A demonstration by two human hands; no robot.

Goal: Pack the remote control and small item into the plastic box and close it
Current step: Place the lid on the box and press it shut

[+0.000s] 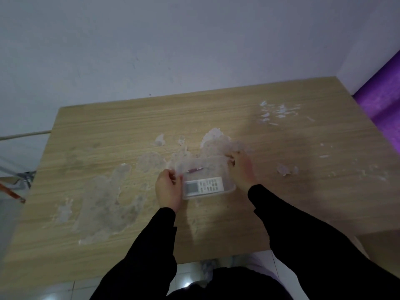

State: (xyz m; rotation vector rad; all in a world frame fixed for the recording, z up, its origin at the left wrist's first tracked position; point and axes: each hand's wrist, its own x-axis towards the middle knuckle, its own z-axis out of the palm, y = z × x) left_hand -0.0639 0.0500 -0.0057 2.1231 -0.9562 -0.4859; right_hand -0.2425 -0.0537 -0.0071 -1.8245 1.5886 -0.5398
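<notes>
Both hands work at the ends of the plastic box (229,190), which sits on the wooden table (292,191) directly in front of the person. Nearest the viewer, two black sleeves (303,239) reach forward over the table edge.

Left hand (167,188): placed at the left end of the box, fingers curled around the rim or lid edge in a pinch-type hold. Right hand (242,167): placed at the far right corner, fingers bent onto the edge there. The right hand is blurred, so the exact grip cannot be confirmed.

Contents: the white remote control (203,185) lies flat inside the box along the near wall, display end to the left. The small item (195,169), a slim dark reddish object, lies inside near the far wall, apart from the remote.

A translucent lid appears to lie over or just above the box. Whether it is fully seated cannot be determined, because clear plastic over clear plastic gives little contrast.

Assessed step: packing is complete; closing is in hand.

Next move, as judged: align the lid with the rim on all sides, then press down at the corners until it seats.

Beyond the box, pale patches of residue (214,139) mark the tabletop. A plain wall (173,40) stands behind the far edge.
</notes>
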